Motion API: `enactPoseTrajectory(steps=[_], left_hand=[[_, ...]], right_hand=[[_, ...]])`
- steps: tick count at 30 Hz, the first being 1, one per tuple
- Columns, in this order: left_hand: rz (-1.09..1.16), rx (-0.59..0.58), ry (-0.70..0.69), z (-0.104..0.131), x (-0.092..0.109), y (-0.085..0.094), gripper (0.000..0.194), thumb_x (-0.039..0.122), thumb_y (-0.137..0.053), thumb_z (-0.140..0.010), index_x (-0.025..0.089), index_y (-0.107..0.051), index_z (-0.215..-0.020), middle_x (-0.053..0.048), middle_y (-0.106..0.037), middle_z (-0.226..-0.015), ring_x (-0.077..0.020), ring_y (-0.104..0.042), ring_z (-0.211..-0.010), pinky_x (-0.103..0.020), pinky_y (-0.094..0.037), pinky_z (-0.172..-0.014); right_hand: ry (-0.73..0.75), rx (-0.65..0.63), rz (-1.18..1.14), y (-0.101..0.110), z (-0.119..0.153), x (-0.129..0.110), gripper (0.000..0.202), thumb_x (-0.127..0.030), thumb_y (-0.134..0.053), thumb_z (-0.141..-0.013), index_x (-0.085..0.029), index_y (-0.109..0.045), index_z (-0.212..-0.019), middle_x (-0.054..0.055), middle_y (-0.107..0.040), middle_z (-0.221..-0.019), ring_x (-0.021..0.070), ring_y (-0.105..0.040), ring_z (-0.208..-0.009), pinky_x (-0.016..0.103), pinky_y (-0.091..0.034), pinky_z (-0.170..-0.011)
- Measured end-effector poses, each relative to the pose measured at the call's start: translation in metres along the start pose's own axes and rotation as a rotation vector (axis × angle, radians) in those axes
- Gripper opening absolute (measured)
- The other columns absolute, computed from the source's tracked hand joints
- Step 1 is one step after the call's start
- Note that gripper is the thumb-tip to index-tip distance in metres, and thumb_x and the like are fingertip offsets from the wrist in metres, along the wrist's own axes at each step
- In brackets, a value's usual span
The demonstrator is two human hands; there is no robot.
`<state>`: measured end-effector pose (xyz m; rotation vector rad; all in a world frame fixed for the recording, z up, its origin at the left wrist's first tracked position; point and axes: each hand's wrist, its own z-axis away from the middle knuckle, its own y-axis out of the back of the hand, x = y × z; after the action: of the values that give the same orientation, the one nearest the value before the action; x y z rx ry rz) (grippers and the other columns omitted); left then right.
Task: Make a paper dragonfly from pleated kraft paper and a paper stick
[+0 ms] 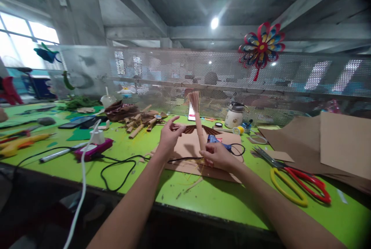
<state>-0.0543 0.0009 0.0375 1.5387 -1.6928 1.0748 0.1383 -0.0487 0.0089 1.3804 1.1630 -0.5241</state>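
A brown paper tube [199, 131] stands nearly upright, with a pleated paper fan [193, 97] at its top and dark pleated paper wings [209, 129] spreading to both sides. My right hand [216, 155] pinches the tube near its lower end. At the tip of the left wing is my left hand [171, 135], its thumb and a finger close together on the pleats and another finger raised. Under the piece lies a cardboard sheet [185, 166]. Just right of the tube, partly behind my right hand, is a blue glue gun [213, 139].
Large scissors [290, 179] and brown card sheets [344, 144] lie at the right. A jar [234, 116] stands behind. Small paper rolls [136, 127], a purple power strip [94, 149] and loose cables [120, 160] are on the left, with a yellow glue gun [23, 143] beyond.
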Motion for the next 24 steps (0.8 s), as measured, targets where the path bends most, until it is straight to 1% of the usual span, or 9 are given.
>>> enactPoseTrajectory(steps=[3,5,8,11,13,15,18,22,24], left_hand=[[0.004,0.027,0.01,0.0,0.001,0.0,0.053,0.025,-0.073,-0.062,0.015,-0.058,-0.111,0.0,-0.061,-0.07,-0.0111,-0.055,-0.063,-0.022,-0.043,-0.058],[0.028,0.017,0.017,0.0,0.0,0.001,0.055,0.025,-0.074,-0.062,0.015,-0.057,-0.113,-0.001,-0.063,-0.072,-0.0118,-0.057,-0.066,-0.022,-0.043,-0.06],[0.154,0.002,0.061,-0.002,-0.002,0.002,0.059,0.024,-0.075,-0.061,0.016,-0.054,-0.115,0.0,-0.064,-0.072,-0.0125,-0.059,-0.07,-0.023,-0.045,-0.064],[0.314,0.013,0.143,-0.004,-0.003,0.002,0.062,0.018,-0.076,-0.059,0.015,-0.051,-0.116,0.0,-0.063,-0.072,-0.0131,-0.062,-0.07,-0.026,-0.048,-0.069],[0.377,0.021,0.199,-0.004,-0.002,0.0,0.062,0.013,-0.075,-0.06,0.015,-0.049,-0.116,-0.001,-0.064,-0.073,-0.0132,-0.063,-0.069,-0.028,-0.05,-0.071],[0.422,0.023,0.242,-0.004,-0.001,-0.001,0.062,0.01,-0.074,-0.061,0.016,-0.048,-0.117,-0.002,-0.065,-0.076,-0.0127,-0.064,-0.07,-0.027,-0.05,-0.072],[0.48,0.006,0.267,-0.002,0.0,-0.002,0.063,0.009,-0.073,-0.063,0.017,-0.046,-0.119,-0.002,-0.066,-0.077,-0.0121,-0.063,-0.072,-0.025,-0.05,-0.071],[0.483,-0.014,0.307,-0.001,0.0,-0.003,0.061,0.015,-0.075,-0.064,0.02,-0.047,-0.119,-0.002,-0.065,-0.081,-0.0111,-0.062,-0.071,-0.022,-0.048,-0.066],[0.462,-0.012,0.339,0.0,-0.001,-0.004,0.055,0.02,-0.076,-0.065,0.021,-0.051,-0.114,-0.001,-0.065,-0.083,-0.0105,-0.062,-0.069,-0.022,-0.047,-0.064]], right_hand=[[0.007,0.0,0.057,0.002,-0.001,0.003,0.025,-0.03,-0.055,-0.077,-0.018,-0.047,-0.057,-0.003,-0.052,-0.044,0.0096,-0.047,-0.039,0.02,-0.036,-0.04],[0.009,-0.013,0.072,0.003,-0.001,0.005,0.025,-0.03,-0.055,-0.078,-0.018,-0.048,-0.057,-0.003,-0.053,-0.045,0.0097,-0.048,-0.039,0.02,-0.036,-0.041],[0.019,-0.048,0.08,0.004,-0.001,0.006,0.024,-0.033,-0.054,-0.079,-0.018,-0.05,-0.06,-0.002,-0.055,-0.047,0.0107,-0.05,-0.041,0.021,-0.038,-0.041],[0.028,-0.092,0.093,0.003,0.001,0.005,0.026,-0.033,-0.055,-0.079,-0.018,-0.051,-0.059,-0.002,-0.056,-0.047,0.0114,-0.051,-0.042,0.022,-0.038,-0.042],[0.027,-0.101,0.077,0.003,0.001,0.003,0.025,-0.033,-0.055,-0.079,-0.018,-0.051,-0.059,-0.002,-0.054,-0.046,0.011,-0.051,-0.041,0.021,-0.038,-0.042],[0.024,-0.075,0.049,0.002,0.001,0.003,0.025,-0.031,-0.054,-0.08,-0.018,-0.049,-0.059,-0.004,-0.052,-0.045,0.0102,-0.049,-0.04,0.021,-0.037,-0.042],[0.012,-0.028,0.018,0.002,-0.001,0.002,0.026,-0.029,-0.052,-0.081,-0.018,-0.047,-0.057,-0.004,-0.05,-0.043,0.0091,-0.047,-0.039,0.02,-0.036,-0.042],[-0.016,0.001,-0.002,0.002,-0.003,-0.002,0.023,-0.026,-0.052,-0.08,-0.018,-0.049,-0.058,-0.003,-0.054,-0.046,0.0088,-0.048,-0.04,0.02,-0.036,-0.043],[-0.018,0.019,0.008,0.003,-0.002,-0.005,0.023,-0.026,-0.053,-0.079,-0.017,-0.05,-0.058,-0.002,-0.054,-0.046,0.0087,-0.048,-0.041,0.02,-0.036,-0.043]])
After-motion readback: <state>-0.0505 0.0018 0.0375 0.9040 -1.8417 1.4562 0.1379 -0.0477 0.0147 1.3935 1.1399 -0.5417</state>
